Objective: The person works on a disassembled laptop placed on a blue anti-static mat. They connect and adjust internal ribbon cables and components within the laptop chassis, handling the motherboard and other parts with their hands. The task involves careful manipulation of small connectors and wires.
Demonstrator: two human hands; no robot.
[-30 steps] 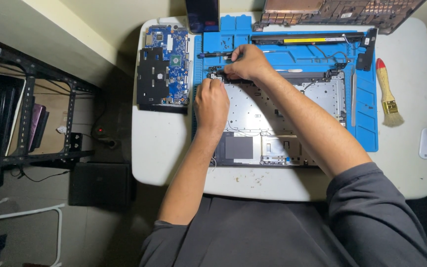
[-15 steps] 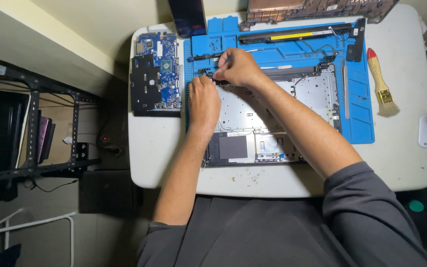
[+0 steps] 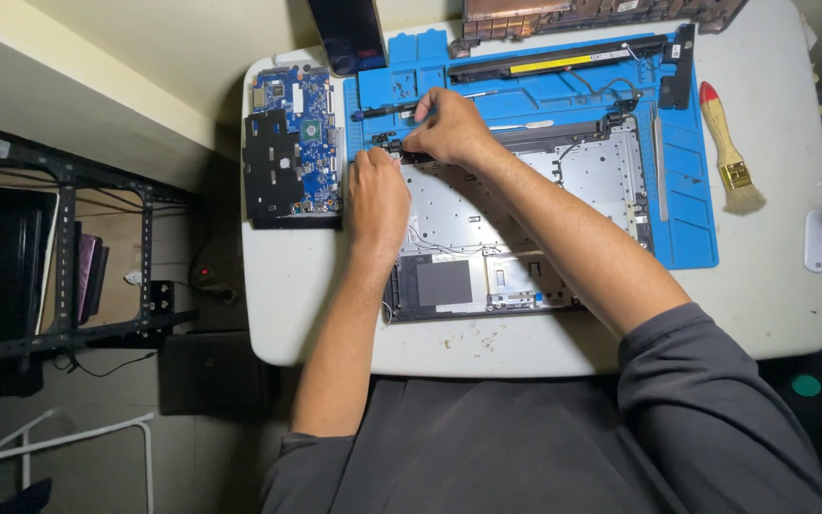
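Both hands cover the laptop chassis (image 3: pixel 525 219) corner — what the fingers pinch there stays hidden.

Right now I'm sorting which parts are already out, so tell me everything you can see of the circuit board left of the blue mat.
The circuit board is blue, with small chips and connectors, and a black sheet-like part covers its lower left. It lies flat on the white table, at the left edge of the blue mat, apart from the open laptop base. Neither hand touches it; the left hand is nearest.
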